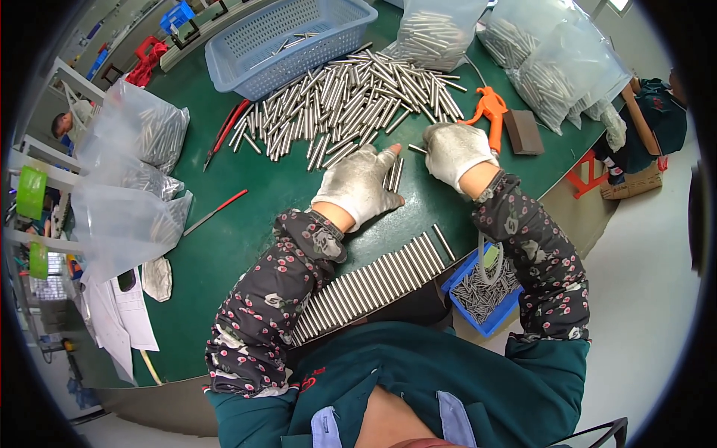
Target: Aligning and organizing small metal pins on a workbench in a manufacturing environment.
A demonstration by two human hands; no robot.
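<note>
Green and broad, the surface (254, 224) fills most of what I can see of the workroom, with a loose pile of metal rods (321, 104) heaped on its far half. Just beyond the pile, touching its edge, sits a blue basket (261, 81) with a few rods inside. Clear bags (153, 134) packed with rods stand well to the left of the pile, and more bags (553, 75) lie to its right.

On the near side of the pile, the worker's left hand (357, 183), in a white glove, is palm down, its grip spread wide. A few short rods (393, 175) lie in the gap between thumb and fingers; whether the hand touches them I can't tell. Just to the right of the pile's near edge, the gloved right hand (455, 153) has its grip curled closed on a single rod (417, 148), whose end pokes out leftward.

Nearer the worker than the pile, a neat row of rods (370, 284) lies side by side, with one rod (443, 243) slightly apart at its right end.

Right of the pile are an orange air gun (491, 108) and, beside it, a brown block (524, 133). Red-handled pliers (228, 131) lie just left of the pile.
</note>
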